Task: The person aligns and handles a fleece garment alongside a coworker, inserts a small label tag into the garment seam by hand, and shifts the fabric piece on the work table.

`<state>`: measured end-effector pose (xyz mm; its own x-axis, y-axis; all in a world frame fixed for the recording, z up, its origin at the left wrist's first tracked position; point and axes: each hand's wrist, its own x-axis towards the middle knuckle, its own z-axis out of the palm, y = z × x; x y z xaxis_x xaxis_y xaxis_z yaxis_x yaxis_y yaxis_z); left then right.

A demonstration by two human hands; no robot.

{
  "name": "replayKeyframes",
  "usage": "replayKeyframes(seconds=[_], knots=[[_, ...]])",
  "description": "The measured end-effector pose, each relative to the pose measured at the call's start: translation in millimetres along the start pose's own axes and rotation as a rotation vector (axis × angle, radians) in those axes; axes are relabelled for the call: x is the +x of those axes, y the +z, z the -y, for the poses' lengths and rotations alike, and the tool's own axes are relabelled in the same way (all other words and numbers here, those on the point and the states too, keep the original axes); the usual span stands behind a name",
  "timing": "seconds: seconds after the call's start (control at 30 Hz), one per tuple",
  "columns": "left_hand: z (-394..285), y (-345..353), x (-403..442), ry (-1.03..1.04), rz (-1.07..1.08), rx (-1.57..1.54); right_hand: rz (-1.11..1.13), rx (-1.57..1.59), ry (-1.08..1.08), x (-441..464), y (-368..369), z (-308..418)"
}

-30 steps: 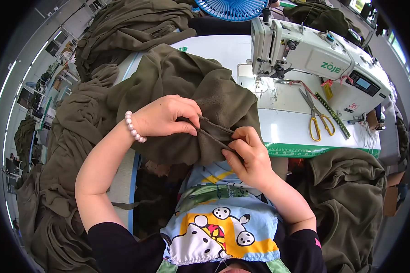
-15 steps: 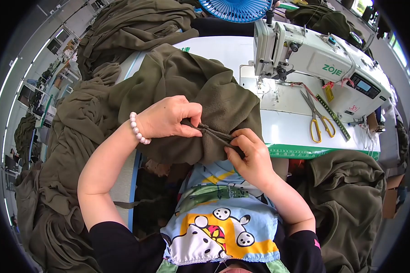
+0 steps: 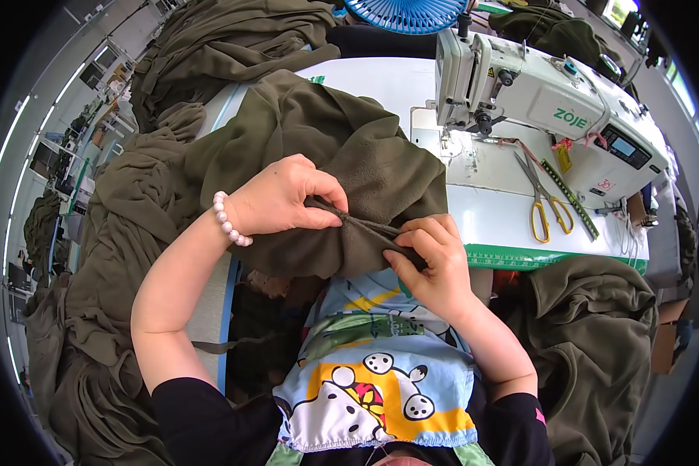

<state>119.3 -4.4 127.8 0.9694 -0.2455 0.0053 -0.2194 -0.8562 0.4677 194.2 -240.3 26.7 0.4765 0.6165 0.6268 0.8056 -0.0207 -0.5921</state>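
A large piece of olive-green fleece fabric [image 3: 318, 128] lies bunched over the front of the sewing table. My left hand [image 3: 287, 198], with a beaded bracelet at the wrist, pinches a folded edge of it between thumb and fingers. A short way to the right, my right hand [image 3: 433, 260] grips the same edge, thumb below and fingers above. Between the two hands the edge is drawn into a narrow ridge with creases running off it. The fabric's far end merges with the heap at the left.
A white ZOJE sewing machine [image 3: 551, 101] stands at the right of the white table [image 3: 481, 217]. Yellow-handled scissors [image 3: 542, 206] and a dark ruler strip [image 3: 571, 200] lie before it. More olive fabric is piled at left, behind and at lower right [image 3: 590, 342]. A blue fan [image 3: 408, 9] is behind.
My hands have drawn slightly apart, the left shifting a little left and the right a little right. Both keep their hold, and the edge between them looks tauter.
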Motion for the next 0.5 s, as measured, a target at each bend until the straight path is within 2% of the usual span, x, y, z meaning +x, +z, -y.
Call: replayKeyframes(seconds=[0.27,0.37,0.4,0.5], knots=[[0.9,-3.9,-5.9,-0.056,-0.073,-0.056,0.024,0.333,0.126,-11.2,1.9,-7.5],[2.7,-3.7,-8.5,-0.064,-0.089,-0.072,-0.044,0.559,0.434,-15.6,10.1,-3.9],[3.4,-3.5,-9.3,-0.071,-0.099,-0.079,-0.045,0.558,0.436,-15.6,11.0,-4.3],[3.6,-4.6,-11.6,-0.065,-0.099,-0.081,-0.072,0.895,0.576,-13.3,13.6,-6.1]])
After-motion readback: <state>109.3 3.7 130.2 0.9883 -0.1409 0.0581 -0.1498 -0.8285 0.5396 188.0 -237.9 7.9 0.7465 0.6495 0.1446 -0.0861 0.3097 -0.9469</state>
